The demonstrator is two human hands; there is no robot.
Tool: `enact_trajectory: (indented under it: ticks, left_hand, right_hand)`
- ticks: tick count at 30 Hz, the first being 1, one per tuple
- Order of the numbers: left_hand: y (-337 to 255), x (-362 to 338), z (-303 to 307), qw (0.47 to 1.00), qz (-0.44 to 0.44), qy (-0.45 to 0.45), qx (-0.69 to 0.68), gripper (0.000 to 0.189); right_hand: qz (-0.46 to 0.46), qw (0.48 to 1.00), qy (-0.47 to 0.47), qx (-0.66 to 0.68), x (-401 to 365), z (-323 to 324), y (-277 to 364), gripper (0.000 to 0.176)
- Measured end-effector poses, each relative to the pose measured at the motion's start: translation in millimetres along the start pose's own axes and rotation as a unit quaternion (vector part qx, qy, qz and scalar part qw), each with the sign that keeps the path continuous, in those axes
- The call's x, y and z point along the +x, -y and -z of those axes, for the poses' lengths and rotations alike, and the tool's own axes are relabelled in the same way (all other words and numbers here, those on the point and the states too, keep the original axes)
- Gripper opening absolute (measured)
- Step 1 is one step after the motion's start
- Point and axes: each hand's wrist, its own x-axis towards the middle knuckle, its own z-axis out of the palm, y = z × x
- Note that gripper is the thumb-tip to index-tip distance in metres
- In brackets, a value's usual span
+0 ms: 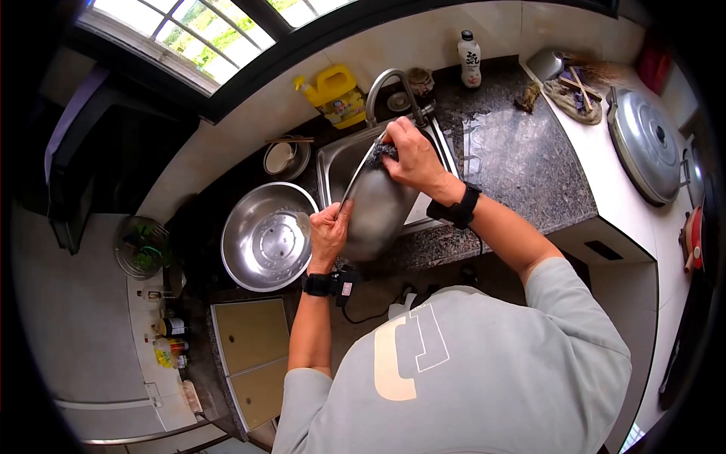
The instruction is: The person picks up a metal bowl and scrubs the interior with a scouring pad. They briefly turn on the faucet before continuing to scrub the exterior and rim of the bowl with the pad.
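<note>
A metal bowl (374,216) is held tilted on its side over the front of the sink (325,170), its outer surface facing right and slightly blurred. My left hand (328,238) is closed on the lower left part of its rim. At the upper end of the rim, my right hand (416,157) is closed around a dark steel wool scrubber (384,151), which is pressed against the bowl. Right behind my right hand stands the curved faucet (389,76). A large shiny metal basin (261,242) sits on the counter beside my left hand.
Along the back stand a yellow jug (338,98), a small bowl (281,159) with chopsticks across it and a white bottle (469,60). To the right, a big lidded pot (646,144) and a cloth (571,102) with sticks on it lie on a white surface.
</note>
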Motion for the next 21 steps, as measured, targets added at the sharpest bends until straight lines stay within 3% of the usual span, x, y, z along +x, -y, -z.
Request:
enact_trajectory:
  ticks: [3,5,9,11,15,20,21]
  left_hand:
    - [4.5,-2.9,2.4,0.999,-0.03,-0.008,0.017,0.048]
    - [5.3,-4.5,4.0,0.999,-0.031,-0.003,0.028,0.048]
    - [0.1,-1.1,0.5,1.0,-0.002,-0.004,-0.006,0.048]
    - [3.0,-0.2,-0.1,1.0,-0.005,0.003,0.011,0.048]
    - [0.1,1.0,-0.2,1.0,-0.003,-0.004,0.004,0.049]
    - [8.5,-2.4,3.7,0.999,-0.019,-0.03,0.01,0.049]
    - [9.9,-1.4,3.5,0.999,-0.016,-0.036,0.007,0.049]
  right_hand:
    - [-0.056,0.997,-0.029,-0.033,7.2,-3.0,-50.7,0.022]
    - [-0.04,0.998,-0.036,-0.02,4.4,-5.2,-61.5,0.022]
    - [-0.005,0.995,0.016,0.095,-6.4,0.4,-0.1,0.025]
    - [0.055,0.993,0.047,0.091,-18.9,-5.7,24.7,0.029]
    - [0.018,0.996,0.011,0.086,-11.3,-2.4,11.4,0.03]
    - [-0.156,0.987,0.017,0.028,-12.9,5.7,-70.2,0.029]
    - [-0.128,0.991,0.004,0.042,-15.4,5.2,-66.8,0.029]
